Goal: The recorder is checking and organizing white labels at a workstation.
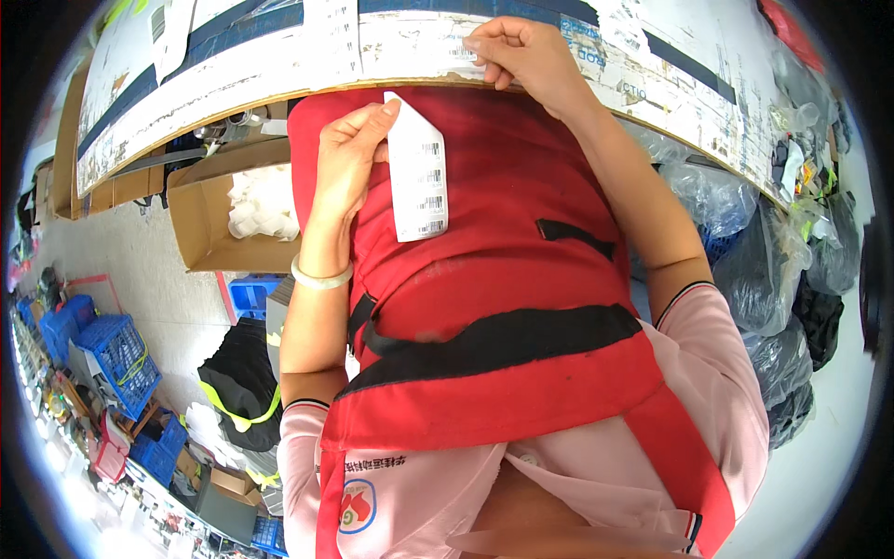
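Note:
My left hand point(349, 154) pinches the upper end of a white strip of barcode labels point(419, 182) between thumb and fingers. The strip is folded at the top and hangs over the red apron point(503, 186) on my lap. My right hand point(521, 58) is at the near edge of the worn white tabletop point(400, 42), fingers curled and thumb pressed to the forefinger. A small barcode label point(458, 53) shows beside those fingertips; whether it is in the pinch or lies on the tabletop, I cannot tell.
An open cardboard box point(200, 219) with white pieces inside stands below the table at the left. Blue plastic crates point(116, 359) and a black bundle point(244, 373) are further down. Clear and dark plastic bags point(759, 270) are piled at the right, beside the table's edge.

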Available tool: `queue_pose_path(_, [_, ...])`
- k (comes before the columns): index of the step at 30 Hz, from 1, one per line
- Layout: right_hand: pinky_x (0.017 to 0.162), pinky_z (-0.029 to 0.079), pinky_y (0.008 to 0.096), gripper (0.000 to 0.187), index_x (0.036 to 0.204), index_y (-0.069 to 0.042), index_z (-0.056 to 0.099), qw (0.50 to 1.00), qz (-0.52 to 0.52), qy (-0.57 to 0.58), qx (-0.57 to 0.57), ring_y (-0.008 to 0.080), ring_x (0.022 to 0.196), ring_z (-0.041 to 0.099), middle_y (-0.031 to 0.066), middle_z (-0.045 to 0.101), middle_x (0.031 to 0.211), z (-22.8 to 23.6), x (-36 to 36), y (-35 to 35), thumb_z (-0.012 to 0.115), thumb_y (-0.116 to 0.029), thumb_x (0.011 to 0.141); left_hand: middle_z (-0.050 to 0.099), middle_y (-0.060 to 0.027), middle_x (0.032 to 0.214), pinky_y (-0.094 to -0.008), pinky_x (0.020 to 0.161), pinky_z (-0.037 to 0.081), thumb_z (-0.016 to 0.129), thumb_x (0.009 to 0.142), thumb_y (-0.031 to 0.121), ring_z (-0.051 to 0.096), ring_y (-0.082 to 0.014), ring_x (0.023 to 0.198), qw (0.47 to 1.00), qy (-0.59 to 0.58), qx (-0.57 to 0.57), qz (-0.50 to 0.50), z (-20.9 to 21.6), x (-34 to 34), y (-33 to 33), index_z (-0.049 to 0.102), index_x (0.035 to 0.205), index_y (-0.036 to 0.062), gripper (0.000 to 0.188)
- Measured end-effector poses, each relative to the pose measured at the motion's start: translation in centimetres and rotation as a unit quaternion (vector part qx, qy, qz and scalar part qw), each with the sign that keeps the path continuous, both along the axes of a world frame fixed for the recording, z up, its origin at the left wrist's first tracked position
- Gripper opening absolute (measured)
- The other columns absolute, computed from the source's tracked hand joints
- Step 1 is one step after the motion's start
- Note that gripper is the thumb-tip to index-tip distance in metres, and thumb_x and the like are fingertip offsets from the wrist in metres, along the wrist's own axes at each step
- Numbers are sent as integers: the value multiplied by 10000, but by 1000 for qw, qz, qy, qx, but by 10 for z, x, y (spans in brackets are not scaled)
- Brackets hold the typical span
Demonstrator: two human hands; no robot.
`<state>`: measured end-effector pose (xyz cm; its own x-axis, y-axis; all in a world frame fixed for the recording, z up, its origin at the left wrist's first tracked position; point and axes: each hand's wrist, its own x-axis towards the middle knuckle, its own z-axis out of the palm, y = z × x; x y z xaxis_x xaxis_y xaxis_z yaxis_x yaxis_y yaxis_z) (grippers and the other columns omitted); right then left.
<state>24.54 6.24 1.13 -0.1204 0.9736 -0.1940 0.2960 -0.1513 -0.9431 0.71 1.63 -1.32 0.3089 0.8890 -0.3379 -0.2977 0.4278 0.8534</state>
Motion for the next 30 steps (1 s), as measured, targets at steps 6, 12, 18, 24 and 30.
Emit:
queue_pose_path(6, [538,445,178,187,978,-17,662,997,-42,53,22,49,595,544,-2,603,710,15,45,-12,617,-182,902,654,-21,788,-203,589,487,588,928,170,590,-60,655,997,34,-36,54,6,3,-5,667,905,-9,197])
queue_pose_path(12, [549,442,211,179,891,-43,673,941,-258,-182,117,64,596,547,-6,625,704,0,169,1,689,-213,840,660,-35,787,-196,578,496,587,927,146,599,-65,637,997,13,-34,64,15,4,-4,668,939,3,165])
queue_pose_path(18, [598,459,260,261,922,-50,659,855,-256,-419,168,111,646,561,15,628,751,-6,142,-8,728,-268,798,648,-15,796,-207,601,514,587,926,146,606,-75,659,998,5,-27,63,13,2,-6,668,933,14,155])
queue_pose_path(24, [575,454,203,218,945,-67,677,989,105,22,-97,62,652,564,-11,636,777,30,-10,-57,642,-270,873,573,-26,612,-204,457,389,575,939,221,490,-85,489,997,44,0,60,21,4,-9,644,758,15,283])
queue_pose_path(30, [505,416,188,214,853,-21,662,971,169,114,-128,48,576,535,1,591,651,17,-42,-60,678,-234,860,593,1,715,-182,519,393,560,950,204,490,-62,567,985,51,88,138,34,7,-14,601,1165,19,286])
